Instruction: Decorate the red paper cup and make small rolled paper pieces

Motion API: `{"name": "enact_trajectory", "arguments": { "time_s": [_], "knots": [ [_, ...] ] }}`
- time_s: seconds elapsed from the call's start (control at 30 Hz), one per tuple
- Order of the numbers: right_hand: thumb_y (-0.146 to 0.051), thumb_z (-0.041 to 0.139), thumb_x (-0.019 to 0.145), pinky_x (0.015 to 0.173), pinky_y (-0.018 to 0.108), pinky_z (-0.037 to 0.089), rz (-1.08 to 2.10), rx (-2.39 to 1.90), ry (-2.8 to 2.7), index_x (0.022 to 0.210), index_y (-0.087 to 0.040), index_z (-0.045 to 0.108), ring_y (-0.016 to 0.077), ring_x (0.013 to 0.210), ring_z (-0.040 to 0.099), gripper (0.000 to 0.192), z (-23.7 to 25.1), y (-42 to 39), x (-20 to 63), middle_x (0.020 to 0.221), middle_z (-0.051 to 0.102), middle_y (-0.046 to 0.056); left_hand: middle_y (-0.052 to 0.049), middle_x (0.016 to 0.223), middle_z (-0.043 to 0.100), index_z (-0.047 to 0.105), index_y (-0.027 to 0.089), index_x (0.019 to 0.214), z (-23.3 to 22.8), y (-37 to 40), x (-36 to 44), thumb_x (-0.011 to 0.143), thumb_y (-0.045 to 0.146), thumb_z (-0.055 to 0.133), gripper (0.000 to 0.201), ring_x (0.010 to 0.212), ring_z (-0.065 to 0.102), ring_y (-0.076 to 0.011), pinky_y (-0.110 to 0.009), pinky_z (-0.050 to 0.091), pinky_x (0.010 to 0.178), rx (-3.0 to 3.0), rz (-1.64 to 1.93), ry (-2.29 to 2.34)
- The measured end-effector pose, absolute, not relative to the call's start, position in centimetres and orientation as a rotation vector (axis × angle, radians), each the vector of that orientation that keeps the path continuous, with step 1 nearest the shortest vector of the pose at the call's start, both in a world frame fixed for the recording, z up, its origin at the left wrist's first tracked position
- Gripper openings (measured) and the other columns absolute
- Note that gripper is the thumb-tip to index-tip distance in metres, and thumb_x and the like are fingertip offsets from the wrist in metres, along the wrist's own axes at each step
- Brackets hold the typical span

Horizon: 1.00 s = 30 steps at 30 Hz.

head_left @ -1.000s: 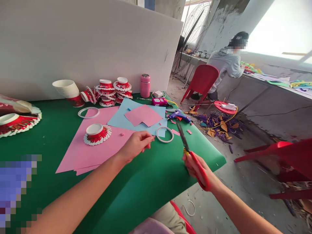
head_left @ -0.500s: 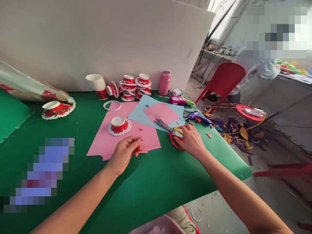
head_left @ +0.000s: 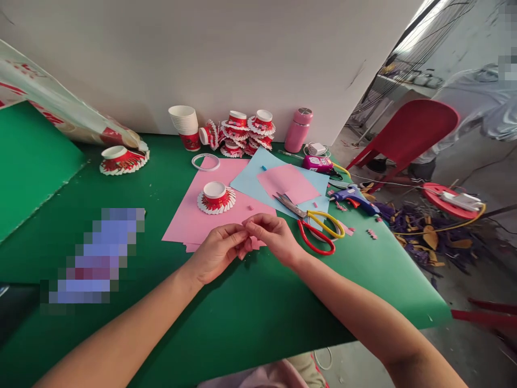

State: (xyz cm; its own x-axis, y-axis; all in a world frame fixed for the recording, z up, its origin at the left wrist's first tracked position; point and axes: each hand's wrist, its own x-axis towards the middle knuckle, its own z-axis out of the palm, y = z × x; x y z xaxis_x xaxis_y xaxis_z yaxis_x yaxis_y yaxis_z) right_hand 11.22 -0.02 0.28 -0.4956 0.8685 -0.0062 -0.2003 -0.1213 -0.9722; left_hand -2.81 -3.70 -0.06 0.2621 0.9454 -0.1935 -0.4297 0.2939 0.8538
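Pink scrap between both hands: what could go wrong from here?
1. The pink scrap is tiny and mostly hidden by the left hand and right hand; it could slip and get lost against the pink paper underneath.
2. The scissors lie close beside the right hand; a sideways move might nudge them.

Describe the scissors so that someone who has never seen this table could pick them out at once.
Start from the green table and find the light blue sheet near its far right side. The scissors lie across that sheet's near right corner, just right of the right hand, blades pointing up-left. They alone have loop handles, one red and one yellow; the blue glue gun beyond has none.
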Motion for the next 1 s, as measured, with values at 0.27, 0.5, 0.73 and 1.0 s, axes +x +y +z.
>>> {"name": "enact_trajectory", "arguments": {
  "time_s": [0.27,0.5,0.73,1.0],
  "knots": [
    [-0.04,0.073,0.066,0.046,0.022,0.042,1.833,-0.842,-1.098,0.068,-0.016,0.058,0.0099,0.047,0.056,0.029,-0.8,0.1,11.2,0.054,0.059,-0.004,-0.003,0.064,0.061,0.069,0.015,0.073,-0.5,-3.9,-2.5,0.075,0.034,0.065,0.02,0.062,0.053,-0.0116,-0.022,0.04,0.052,0.856,1.123,0.96],
    [-0.037,0.076,0.064,0.051,0.023,0.047,1.896,-0.77,-1.058,0.071,-0.016,0.062,0.0094,0.05,0.058,0.027,-1.0,0.0,11.5,0.055,0.061,-0.003,-0.001,0.063,0.059,0.066,0.016,0.07,-0.8,-4.0,-2.7,0.079,0.033,0.061,0.02,0.058,0.05,-0.011,-0.023,0.04,0.053,0.979,1.124,1.092],
    [-0.036,0.077,0.062,0.054,0.026,0.051,1.899,-0.759,-1.076,0.076,-0.016,0.066,0.0095,0.05,0.058,0.026,-1.0,0.1,11.8,0.057,0.062,-0.003,0.0,0.062,0.057,0.063,0.017,0.068,-0.9,-4.2,-2.9,0.081,0.034,0.056,0.023,0.054,0.048,-0.0108,-0.024,0.041,0.054,1.152,1.123,1.255],
    [-0.029,0.074,0.068,0.06,0.027,0.052,1.877,-0.661,-1.172,0.085,-0.017,0.067,0.0096,0.056,0.059,0.022,-1.3,0.1,12.2,0.064,0.064,-0.003,0.0,0.062,0.057,0.063,0.017,0.068,-0.6,-4.3,-3.0,0.082,0.033,0.056,0.022,0.053,0.048,-0.0103,-0.024,0.041,0.053,1.142,1.12,1.238]
  ]
}}
